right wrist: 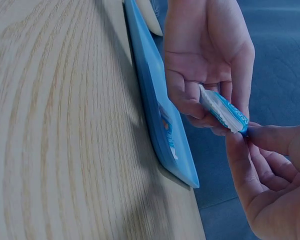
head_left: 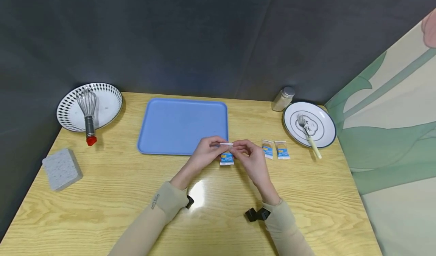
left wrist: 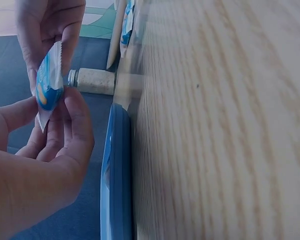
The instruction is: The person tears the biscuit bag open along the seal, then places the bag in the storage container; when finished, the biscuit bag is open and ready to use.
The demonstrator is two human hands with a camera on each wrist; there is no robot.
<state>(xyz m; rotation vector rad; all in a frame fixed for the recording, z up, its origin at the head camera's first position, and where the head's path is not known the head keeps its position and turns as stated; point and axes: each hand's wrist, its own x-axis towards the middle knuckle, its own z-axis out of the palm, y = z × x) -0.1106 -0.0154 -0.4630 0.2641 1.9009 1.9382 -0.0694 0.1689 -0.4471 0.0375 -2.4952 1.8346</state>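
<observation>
A small blue-and-white snack packet (head_left: 226,158) is held up between both hands near the tray's front right corner. My left hand (head_left: 207,150) pinches one side of it between thumb and fingers. Opposite, my right hand (head_left: 251,158) pinches the other side. In the left wrist view, the packet (left wrist: 49,82) has a serrated edge turned toward the tabletop. The same edge of the packet (right wrist: 224,111) shows in the right wrist view. Just beyond the hands lies a blue tray (head_left: 184,127). A blue patch with some orange (right wrist: 167,129) shows inside the tray; cannot tell whether it is a packet or a reflection.
Two similar packets (head_left: 267,149) lie right of the hands. Farther right, a white plate (head_left: 325,125) bears a fork (head_left: 308,135), beside a shaker jar (head_left: 283,99). On the left are a patterned plate (head_left: 110,104) with a whisk (head_left: 89,123) and a grey sponge-like block (head_left: 62,169).
</observation>
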